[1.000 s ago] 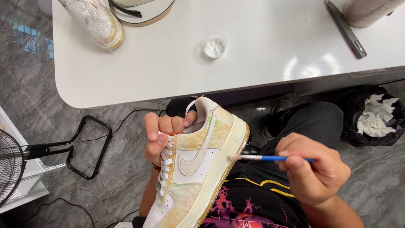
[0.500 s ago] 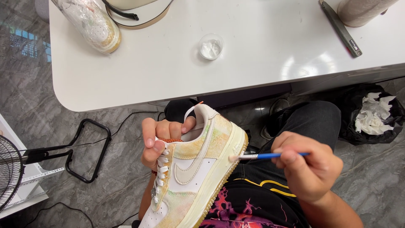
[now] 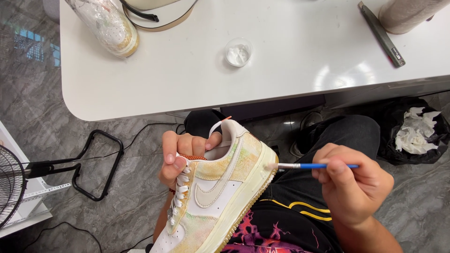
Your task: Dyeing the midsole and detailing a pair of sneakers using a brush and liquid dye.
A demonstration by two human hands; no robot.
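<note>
My left hand (image 3: 180, 157) grips a pastel yellow, green and white sneaker (image 3: 220, 192) by its tongue and laces, sole edge turned to the right, above my lap. My right hand (image 3: 351, 185) pinches a thin blue-handled brush (image 3: 311, 166). The brush tip touches the cream midsole near the heel. On the white table (image 3: 290, 84) above sits a small clear dish of white paste (image 3: 237, 51).
A second sneaker wrapped in clear plastic (image 3: 105, 23) stands at the table's far left, beside a cream bag with a black strap (image 3: 157, 9). A dark flat tool (image 3: 382, 35) lies at right. A black bin with crumpled tissue (image 3: 415, 131) and a fan (image 3: 11, 187) stand on the floor.
The sneaker and both hands sit slightly lower and more to the left in view. The brush tip stays against the heel's midsole.
</note>
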